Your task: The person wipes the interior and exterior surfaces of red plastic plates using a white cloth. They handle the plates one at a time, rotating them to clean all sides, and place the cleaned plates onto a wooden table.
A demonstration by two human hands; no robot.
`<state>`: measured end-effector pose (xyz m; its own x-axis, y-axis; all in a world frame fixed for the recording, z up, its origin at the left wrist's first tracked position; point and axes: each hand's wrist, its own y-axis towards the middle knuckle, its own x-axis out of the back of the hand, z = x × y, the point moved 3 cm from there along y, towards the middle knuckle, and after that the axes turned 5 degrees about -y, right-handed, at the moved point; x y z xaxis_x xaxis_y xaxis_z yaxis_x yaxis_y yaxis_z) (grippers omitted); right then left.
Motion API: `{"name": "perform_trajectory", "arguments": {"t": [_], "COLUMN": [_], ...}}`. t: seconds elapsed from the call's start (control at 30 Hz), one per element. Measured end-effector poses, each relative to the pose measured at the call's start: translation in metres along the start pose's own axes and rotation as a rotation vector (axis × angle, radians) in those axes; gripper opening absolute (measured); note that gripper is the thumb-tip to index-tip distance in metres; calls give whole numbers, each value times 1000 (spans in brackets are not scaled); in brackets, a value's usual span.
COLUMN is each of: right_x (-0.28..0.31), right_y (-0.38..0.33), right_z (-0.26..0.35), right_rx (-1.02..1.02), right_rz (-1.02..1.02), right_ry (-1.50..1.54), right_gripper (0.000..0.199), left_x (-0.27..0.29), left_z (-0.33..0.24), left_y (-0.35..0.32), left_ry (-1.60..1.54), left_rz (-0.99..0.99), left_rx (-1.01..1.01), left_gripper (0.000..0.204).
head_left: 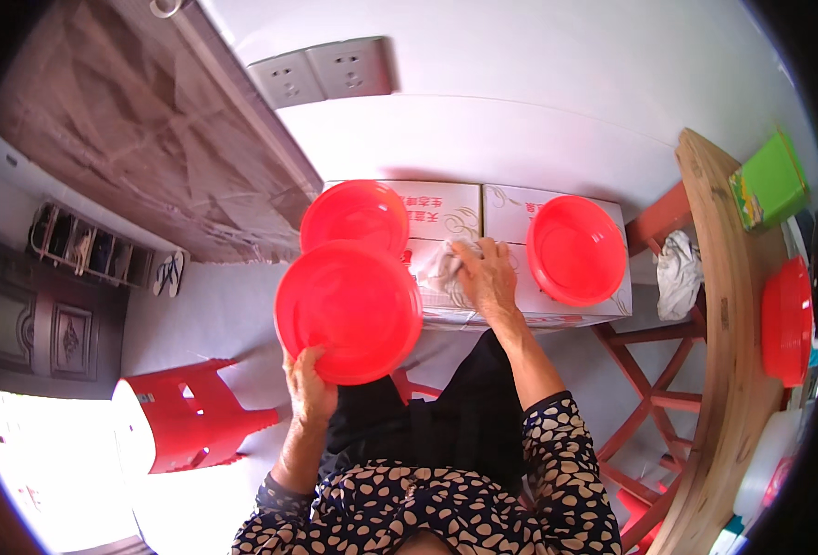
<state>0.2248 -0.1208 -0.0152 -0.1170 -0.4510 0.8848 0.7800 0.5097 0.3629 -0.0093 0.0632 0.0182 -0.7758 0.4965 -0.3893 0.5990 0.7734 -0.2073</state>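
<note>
My left hand (311, 388) grips a round red plastic basin (349, 310) by its near rim, thumb over the inside. Under my right hand (490, 277) is a crumpled whitish cloth (448, 268), held in bent fingers just above or on the white carton. Behind the held basin, partly covered by it, a second red basin (358, 208) rests on the left white carton (460, 199). To the right of my right hand, a third red basin (577, 252) sits on the right white carton (510, 199).
At the right runs a wooden table (700, 370) bearing a green box (771, 183) and a red basin (788, 322). A white cloth (679, 276) hangs beside it on a red-brown frame. A red stool (187, 416) stands at the left, near slippers (170, 273) and a shoe rack (85, 248).
</note>
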Motion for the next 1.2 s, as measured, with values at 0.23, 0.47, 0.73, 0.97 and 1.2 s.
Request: {"name": "perform_trajectory", "arguments": {"t": [0.23, 0.47, 0.73, 0.97, 1.2], "right_x": [91, 90, 70, 76, 87], "right_y": [-9, -32, -87, -88, -49], "right_z": [30, 68, 81, 90, 69], "right_rx": [-28, 548, 214, 296, 301], "right_rz": [-348, -200, 208, 102, -170], "right_ry": [398, -98, -93, -24, -364], "right_gripper": [32, 23, 38, 27, 25], "left_x": [-23, -63, -62, -57, -69], "left_z": [22, 37, 59, 64, 53], "left_y": [-14, -17, -25, -28, -33], "left_ry": [-220, 18, -102, -91, -13], "left_rz": [92, 352, 346, 281, 315], "left_rx": [29, -61, 9, 39, 3], "left_gripper": [43, 61, 66, 50, 49]}}
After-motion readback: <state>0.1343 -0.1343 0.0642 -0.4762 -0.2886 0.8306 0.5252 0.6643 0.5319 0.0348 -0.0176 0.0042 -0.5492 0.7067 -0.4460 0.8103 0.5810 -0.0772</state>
